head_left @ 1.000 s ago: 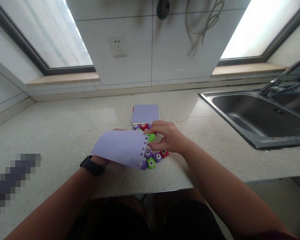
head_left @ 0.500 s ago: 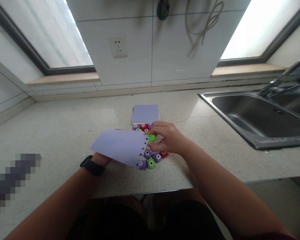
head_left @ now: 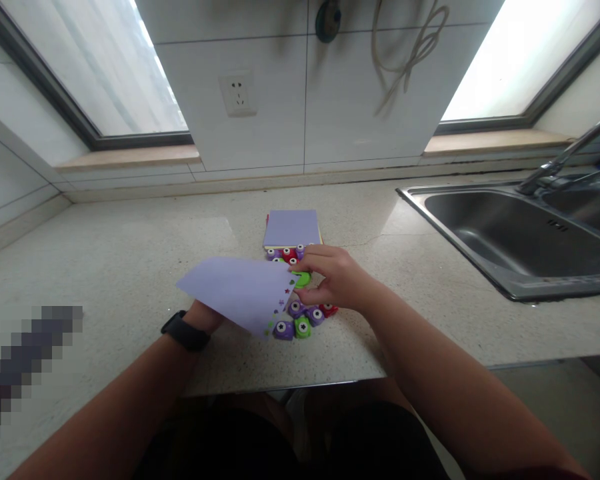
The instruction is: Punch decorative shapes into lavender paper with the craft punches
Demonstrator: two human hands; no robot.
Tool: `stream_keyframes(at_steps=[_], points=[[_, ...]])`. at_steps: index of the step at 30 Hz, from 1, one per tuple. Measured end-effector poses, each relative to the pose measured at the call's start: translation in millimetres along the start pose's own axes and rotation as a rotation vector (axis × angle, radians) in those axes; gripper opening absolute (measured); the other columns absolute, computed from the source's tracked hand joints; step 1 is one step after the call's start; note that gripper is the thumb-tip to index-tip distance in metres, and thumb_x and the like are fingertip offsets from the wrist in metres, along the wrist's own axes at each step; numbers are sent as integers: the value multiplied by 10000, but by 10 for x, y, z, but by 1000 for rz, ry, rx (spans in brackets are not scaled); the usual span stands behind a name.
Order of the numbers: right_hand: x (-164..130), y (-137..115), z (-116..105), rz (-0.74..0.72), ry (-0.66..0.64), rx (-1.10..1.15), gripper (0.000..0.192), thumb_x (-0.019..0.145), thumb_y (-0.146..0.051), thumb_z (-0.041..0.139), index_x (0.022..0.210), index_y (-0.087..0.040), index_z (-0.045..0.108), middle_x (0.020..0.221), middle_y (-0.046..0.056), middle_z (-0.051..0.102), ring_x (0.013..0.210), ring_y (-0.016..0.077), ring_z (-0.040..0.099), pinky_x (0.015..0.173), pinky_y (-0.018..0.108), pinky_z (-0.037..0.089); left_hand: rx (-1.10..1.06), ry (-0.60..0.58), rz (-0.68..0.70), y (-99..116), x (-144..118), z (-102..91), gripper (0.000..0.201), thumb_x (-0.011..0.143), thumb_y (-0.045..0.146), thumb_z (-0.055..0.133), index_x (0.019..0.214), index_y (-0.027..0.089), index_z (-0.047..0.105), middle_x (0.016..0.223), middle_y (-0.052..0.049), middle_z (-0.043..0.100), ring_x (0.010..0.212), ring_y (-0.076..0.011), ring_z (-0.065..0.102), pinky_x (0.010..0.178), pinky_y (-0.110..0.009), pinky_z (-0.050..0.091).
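Right hand [head_left: 336, 280] is clamped on a green paper punch [head_left: 303, 278], thumb and fingers pinching it at the fingertips, with the edge of a lilac sheet [head_left: 237, 290] fed into it. That edge shows a row of small punched shapes. Left hand [head_left: 203, 313] is mostly hidden under the sheet, gripping it from below and holding it tilted above the counter [head_left: 130, 267]. Just beneath the right hand sits a cluster of purple, red and green punches [head_left: 300, 323]. Beyond its fingers lies a stack of lilac paper [head_left: 291, 229]. Well off to its right, the steel sink [head_left: 520, 233].
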State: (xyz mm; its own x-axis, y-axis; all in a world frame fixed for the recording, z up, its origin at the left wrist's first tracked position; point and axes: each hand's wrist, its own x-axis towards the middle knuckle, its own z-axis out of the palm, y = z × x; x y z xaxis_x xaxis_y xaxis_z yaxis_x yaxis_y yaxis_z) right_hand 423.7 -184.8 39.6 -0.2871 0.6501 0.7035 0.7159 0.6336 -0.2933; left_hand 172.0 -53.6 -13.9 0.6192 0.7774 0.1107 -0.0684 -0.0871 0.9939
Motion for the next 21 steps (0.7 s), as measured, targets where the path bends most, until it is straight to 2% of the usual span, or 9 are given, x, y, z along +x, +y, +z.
stream_keyframes(at_steps=[4, 8, 14, 18, 21], points=[[8, 4, -4, -11, 6, 10, 123, 828, -256, 739, 922, -195, 687, 760, 18, 635, 689, 163, 579, 643, 292, 461, -17, 0, 23, 47, -4, 41, 309, 680, 449, 872, 888, 245, 768, 1047, -53, 785, 1058, -343, 686, 940, -491, 555], [14, 3, -3, -11, 24, 10, 131, 835, -275, 739, 915, -198, 671, 764, 19, 634, 690, 162, 576, 634, 290, 456, -36, 16, 34, 96, 14, 101, 302, 731, 455, 835, 941, 250, 762, 1039, -35, 786, 997, -316, 704, 906, -482, 569], [15, -19, -4, 42, 12, -2, 162, 815, -302, 744, 894, -199, 648, 801, 29, 645, 744, 177, 590, 677, 303, 463, 54, 22, 55, 103, 48, 105, 206, 704, 394, 862, 757, 232, 746, 881, -50, 783, 914, -328, 697, 886, -504, 563], [6, -12, -7, 80, -14, -9, 180, 806, -304, 753, 902, -200, 640, 832, 35, 649, 778, 186, 600, 701, 312, 471, 150, 58, 60, 114, 50, 88, 146, 718, 275, 867, 818, 214, 781, 919, -64, 789, 904, -306, 683, 931, -494, 536], [-8, 17, -4, 83, -25, 14, 203, 808, -278, 757, 961, -196, 653, 875, 48, 670, 831, 199, 629, 740, 322, 490, 145, 90, 44, 87, 50, 89, 193, 777, 289, 834, 932, 182, 792, 1014, -95, 791, 938, -296, 696, 934, -467, 533]])
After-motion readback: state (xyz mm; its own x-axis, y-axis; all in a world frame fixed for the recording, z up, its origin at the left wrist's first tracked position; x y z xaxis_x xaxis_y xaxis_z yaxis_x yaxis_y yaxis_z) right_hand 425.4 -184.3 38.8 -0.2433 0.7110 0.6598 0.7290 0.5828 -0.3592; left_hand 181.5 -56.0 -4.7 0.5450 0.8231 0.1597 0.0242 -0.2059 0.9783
